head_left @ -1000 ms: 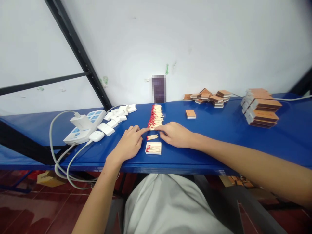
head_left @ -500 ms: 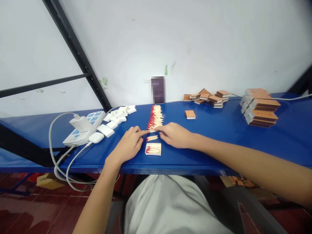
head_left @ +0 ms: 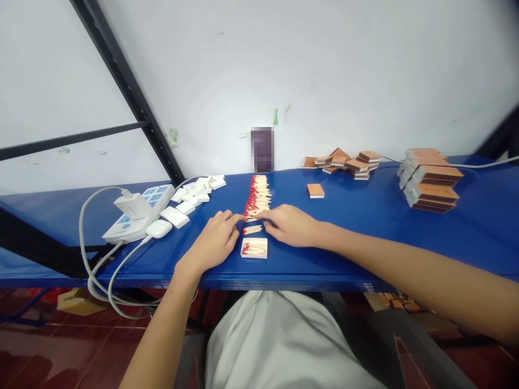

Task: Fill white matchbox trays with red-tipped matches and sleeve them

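A long row of red-headed matches [head_left: 258, 194] lies on the blue table, heads to the left. My left hand [head_left: 217, 237] rests beside its near end, index fingertip at the match heads and the other fingers bent. From the opposite side, my right hand [head_left: 290, 224] points its index finger at the plain ends of the same matches, thumb apart below. A few matches lie between the two fingertips. Closer to me is a small separate group of matches [head_left: 253, 230], then a white matchbox tray [head_left: 254, 255] with several matches inside.
White trays [head_left: 194, 194] lie heaped at the left, beside a power strip [head_left: 140, 213] with cables. One closed matchbox [head_left: 315, 190] sits right of the row. Behind it are loose matchboxes [head_left: 344, 161], and a stacked block of matchboxes [head_left: 432, 181] stands far right. A dark pixelated rectangle [head_left: 263, 150] leans against the wall.
Both index fingertips have shifted very slightly along the near end of the row, and a few matches there now lie a little apart from it. The tray has not moved.
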`<state>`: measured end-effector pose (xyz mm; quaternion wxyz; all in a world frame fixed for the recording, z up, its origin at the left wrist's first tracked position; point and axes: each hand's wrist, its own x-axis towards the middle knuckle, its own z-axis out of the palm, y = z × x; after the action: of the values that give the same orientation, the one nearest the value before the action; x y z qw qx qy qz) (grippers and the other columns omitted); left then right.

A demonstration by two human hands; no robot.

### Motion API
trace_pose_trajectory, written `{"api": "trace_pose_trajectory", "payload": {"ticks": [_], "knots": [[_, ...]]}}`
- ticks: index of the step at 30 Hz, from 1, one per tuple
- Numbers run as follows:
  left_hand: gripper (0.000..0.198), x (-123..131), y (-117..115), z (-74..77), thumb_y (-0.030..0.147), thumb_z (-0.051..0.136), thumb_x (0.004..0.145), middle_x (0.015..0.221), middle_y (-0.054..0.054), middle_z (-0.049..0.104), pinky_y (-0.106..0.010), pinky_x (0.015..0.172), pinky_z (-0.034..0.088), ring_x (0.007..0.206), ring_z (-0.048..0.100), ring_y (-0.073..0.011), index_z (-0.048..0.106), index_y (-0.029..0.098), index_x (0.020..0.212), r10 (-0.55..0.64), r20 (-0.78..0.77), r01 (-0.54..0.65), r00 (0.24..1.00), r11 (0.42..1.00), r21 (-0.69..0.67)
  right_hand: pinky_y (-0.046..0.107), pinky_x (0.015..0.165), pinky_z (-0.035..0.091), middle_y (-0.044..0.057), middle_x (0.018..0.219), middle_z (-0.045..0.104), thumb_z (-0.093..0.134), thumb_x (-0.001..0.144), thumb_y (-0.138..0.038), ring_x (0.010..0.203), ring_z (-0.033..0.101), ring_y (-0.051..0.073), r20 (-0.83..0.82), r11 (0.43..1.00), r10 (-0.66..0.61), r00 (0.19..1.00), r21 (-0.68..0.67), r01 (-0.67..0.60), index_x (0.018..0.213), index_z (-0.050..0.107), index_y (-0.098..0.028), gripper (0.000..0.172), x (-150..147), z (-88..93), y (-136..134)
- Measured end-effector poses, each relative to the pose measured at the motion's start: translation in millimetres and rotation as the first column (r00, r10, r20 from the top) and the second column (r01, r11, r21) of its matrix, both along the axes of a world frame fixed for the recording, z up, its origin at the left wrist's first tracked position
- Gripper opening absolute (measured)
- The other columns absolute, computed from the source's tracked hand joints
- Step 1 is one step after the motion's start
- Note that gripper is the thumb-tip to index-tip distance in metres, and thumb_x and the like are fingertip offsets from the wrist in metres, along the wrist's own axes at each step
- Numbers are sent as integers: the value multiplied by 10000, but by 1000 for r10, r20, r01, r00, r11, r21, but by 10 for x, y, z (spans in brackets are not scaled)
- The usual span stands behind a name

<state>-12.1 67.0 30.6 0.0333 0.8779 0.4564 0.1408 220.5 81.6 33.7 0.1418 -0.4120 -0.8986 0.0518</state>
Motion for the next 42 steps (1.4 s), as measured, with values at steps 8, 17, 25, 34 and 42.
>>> {"api": "trace_pose_trajectory", "payload": {"ticks": [8, 17, 25, 34, 42], "knots": [[341, 9, -3, 8, 177, 336, 980, 999, -69, 550, -415, 898, 433, 964, 500, -251, 582, 195, 1217, -26, 32, 25, 999, 999, 26, 272, 687, 370, 63, 937, 742, 436, 948, -231, 829, 671, 200, 24, 1000, -4, 1000, 0, 4, 1239, 632, -224, 351, -10, 29, -24], [300, 13, -8, 7, 158, 357, 964, 1000, -68, 576, -409, 909, 443, 970, 515, -245, 603, 184, 1134, -51, 50, 48, 997, 998, 45, 269, 698, 377, 54, 960, 742, 446, 935, -232, 835, 664, 200, 30, 1000, -13, 999, -9, 13, 1279, 604, -246, 379, -15, 43, -39], [296, 22, -13, 16, 157, 356, 960, 986, -64, 581, -404, 888, 446, 958, 521, -240, 608, 189, 1112, -53, 65, 50, 996, 998, 45, 267, 748, 411, 70, 1043, 743, 460, 922, -222, 896, 677, 206, -7, 999, -43, 999, -3, 43, 1260, 621, -224, 373, -20, 25, -32], [286, 20, -9, 20, 159, 366, 957, 982, -66, 601, -400, 879, 454, 958, 544, -243, 612, 198, 1097, -55, 81, 52, 995, 998, 47, 259, 683, 386, 53, 942, 746, 460, 918, -224, 807, 668, 190, 9, 999, -43, 999, -5, 43, 1270, 620, -235, 388, -20, 22, -38], [291, 24, -11, 15, 160, 357, 965, 996, -70, 601, -406, 894, 445, 963, 536, -241, 609, 176, 1109, -47, 72, 44, 996, 998, 40, 270, 681, 374, 58, 915, 747, 449, 916, -246, 806, 667, 196, 23, 999, -45, 999, 2, 45, 1196, 662, -219, 353, -26, 35, -42]]}}
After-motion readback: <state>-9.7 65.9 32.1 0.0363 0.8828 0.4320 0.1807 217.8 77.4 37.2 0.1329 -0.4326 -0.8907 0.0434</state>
